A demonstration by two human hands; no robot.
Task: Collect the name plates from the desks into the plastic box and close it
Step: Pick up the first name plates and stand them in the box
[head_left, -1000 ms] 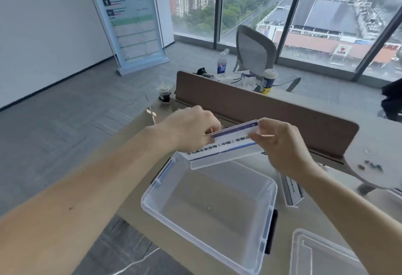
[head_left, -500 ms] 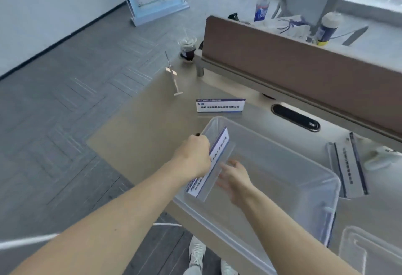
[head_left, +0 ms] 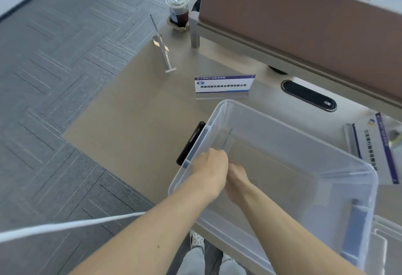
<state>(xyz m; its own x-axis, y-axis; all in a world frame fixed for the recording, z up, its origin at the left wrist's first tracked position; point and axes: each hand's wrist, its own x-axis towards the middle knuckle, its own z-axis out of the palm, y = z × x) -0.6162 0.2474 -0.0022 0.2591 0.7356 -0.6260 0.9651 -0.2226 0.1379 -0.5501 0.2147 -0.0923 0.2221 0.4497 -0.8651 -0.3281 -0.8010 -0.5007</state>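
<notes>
The clear plastic box (head_left: 304, 122) sits on the desk in front of me, and both my hands reach down inside it at its left wall. My left hand (head_left: 210, 169) is curled around a transparent name plate (head_left: 226, 138), which stands edge-on against that wall and shows only faintly. My right hand (head_left: 237, 180) lies just below and beside it, its fingers hidden behind the left hand. Behind the box a second name plate (head_left: 224, 84) stands upright. A third name plate (head_left: 374, 146) lies flat to the right. A thin acrylic plate (head_left: 162, 48) stands edge-on at the far left.
The box lid (head_left: 382, 244) lies at the lower right. A black latch (head_left: 191, 142) hangs on the box's left side. An iced drink cup (head_left: 178, 9) stands by the brown divider panel (head_left: 304, 24). A black cable grommet (head_left: 309, 96) sits in the desk; a white cable (head_left: 65, 227) crosses lower left.
The name plate went from chest height, held in both hands, down into the box against its left wall. My view tilted down and closer to the desk.
</notes>
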